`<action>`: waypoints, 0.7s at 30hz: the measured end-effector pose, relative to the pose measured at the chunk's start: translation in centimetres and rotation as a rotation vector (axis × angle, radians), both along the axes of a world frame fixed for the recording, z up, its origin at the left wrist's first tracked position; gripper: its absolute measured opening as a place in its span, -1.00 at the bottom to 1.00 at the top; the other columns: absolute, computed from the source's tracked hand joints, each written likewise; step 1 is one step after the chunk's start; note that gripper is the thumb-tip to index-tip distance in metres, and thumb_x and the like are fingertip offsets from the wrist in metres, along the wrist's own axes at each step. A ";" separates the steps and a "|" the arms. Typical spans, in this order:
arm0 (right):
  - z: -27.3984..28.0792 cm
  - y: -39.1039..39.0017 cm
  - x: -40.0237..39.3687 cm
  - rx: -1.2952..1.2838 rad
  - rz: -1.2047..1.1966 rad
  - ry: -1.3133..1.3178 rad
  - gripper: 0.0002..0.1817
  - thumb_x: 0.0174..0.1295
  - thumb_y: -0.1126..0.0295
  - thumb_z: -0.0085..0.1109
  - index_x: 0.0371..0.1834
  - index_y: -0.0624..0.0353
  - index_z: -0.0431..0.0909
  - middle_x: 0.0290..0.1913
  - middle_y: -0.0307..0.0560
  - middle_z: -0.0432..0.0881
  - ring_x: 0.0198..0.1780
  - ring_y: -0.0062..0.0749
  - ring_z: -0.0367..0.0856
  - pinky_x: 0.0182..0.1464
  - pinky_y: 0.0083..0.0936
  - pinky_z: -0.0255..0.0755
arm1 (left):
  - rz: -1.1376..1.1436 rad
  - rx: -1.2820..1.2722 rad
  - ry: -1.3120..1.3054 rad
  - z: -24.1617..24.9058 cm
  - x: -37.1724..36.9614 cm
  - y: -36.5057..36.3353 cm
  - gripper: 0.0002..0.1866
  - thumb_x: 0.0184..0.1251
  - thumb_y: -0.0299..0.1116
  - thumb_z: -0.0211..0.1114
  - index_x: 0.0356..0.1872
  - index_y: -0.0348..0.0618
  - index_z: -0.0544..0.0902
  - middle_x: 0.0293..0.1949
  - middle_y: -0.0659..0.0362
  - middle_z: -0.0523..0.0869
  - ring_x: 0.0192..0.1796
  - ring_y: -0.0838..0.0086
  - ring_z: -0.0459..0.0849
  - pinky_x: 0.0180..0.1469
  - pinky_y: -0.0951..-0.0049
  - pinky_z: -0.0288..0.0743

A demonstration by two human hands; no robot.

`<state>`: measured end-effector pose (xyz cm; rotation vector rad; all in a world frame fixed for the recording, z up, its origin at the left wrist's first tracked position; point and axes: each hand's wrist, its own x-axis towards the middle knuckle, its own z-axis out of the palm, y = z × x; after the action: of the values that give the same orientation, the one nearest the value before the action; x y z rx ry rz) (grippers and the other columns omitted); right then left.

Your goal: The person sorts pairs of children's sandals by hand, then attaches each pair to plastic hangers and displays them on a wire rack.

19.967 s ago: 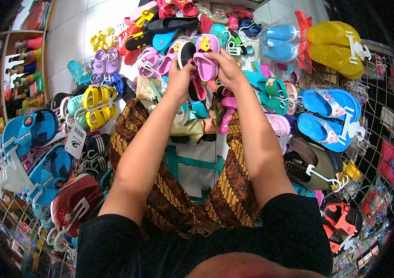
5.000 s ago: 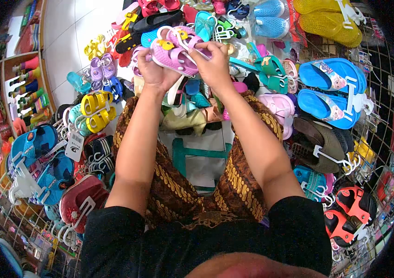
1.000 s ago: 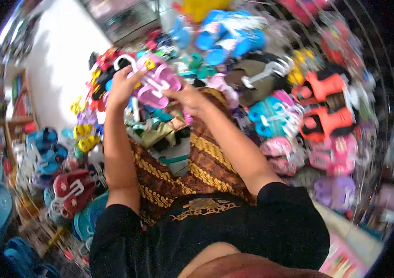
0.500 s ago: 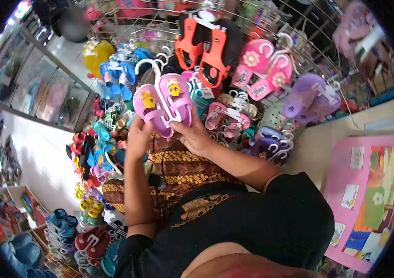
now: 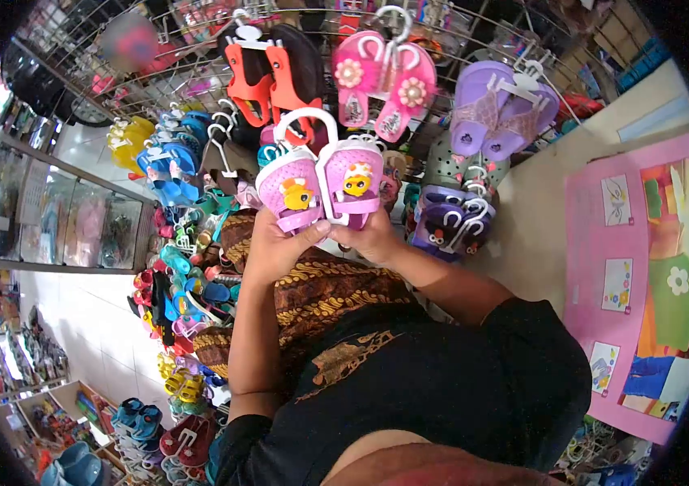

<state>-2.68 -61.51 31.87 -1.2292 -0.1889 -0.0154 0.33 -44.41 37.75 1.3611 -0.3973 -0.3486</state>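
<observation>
Holding up the pink clogs (image 5: 275, 172) together on one white hanger (image 5: 327, 190), toes up, showing a yellow figure on each clog. Grasping the lower part of the left clog with the fingers of the left hand (image 5: 273, 249), and of the right clog with the fingers of the right hand (image 5: 370, 240). Seeing just above, in the view, orange-and-black sandals (image 5: 279, 77) and pink sandals (image 5: 350, 97); farther to the right, purple sandals (image 5: 514, 134) and a pink board (image 5: 583, 283).
</observation>
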 end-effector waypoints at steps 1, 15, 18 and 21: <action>0.6 -0.3 -0.2 0.004 -0.051 -0.032 -0.27 0.04 0.46 0.43 0.26 0.20 0.22 0.11 -0.15 0.48 0.16 -0.43 0.47 0.23 -0.37 0.37 | -0.012 0.023 0.000 0.4 0.2 -0.5 -0.56 0.13 -0.51 0.45 0.05 -0.28 0.54 -0.11 0.22 0.67 -0.11 0.59 0.62 -0.05 0.50 0.53; 0.7 -3.1 -1.7 0.066 -0.451 -0.218 -0.45 0.09 0.47 0.36 0.15 0.25 0.35 0.00 -0.14 0.55 0.01 -0.46 0.56 0.05 -0.42 0.48 | -0.164 0.019 -0.020 4.1 1.5 -6.7 -0.58 0.02 -0.51 0.52 -0.05 -0.27 0.61 -0.18 0.24 0.72 -0.16 0.62 0.64 -0.09 0.52 0.55; 1.9 -2.8 -1.9 -0.233 -0.404 -0.419 -0.49 0.08 0.48 0.36 0.11 0.35 0.43 0.05 -0.05 0.54 0.02 -0.37 0.56 0.11 -0.36 0.45 | -0.146 -0.097 -0.011 3.6 1.0 -5.0 -0.57 0.00 -0.52 0.53 -0.05 -0.27 0.62 -0.16 0.25 0.71 -0.15 0.63 0.63 -0.08 0.52 0.55; 3.7 0.4 -0.6 -0.091 -0.393 -0.284 -0.57 0.10 0.51 0.35 0.04 0.32 0.45 -0.02 -0.10 0.57 -0.04 -0.41 0.58 0.06 -0.37 0.47 | -0.054 0.000 -0.075 3.8 1.8 -2.1 -0.58 -0.01 -0.49 0.55 -0.08 -0.26 0.63 -0.18 0.25 0.71 -0.18 0.64 0.62 -0.11 0.53 0.55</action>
<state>-3.30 -61.09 35.54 -1.3363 -0.1933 -0.5289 2.14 -46.55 41.51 1.3684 -0.4968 -0.3423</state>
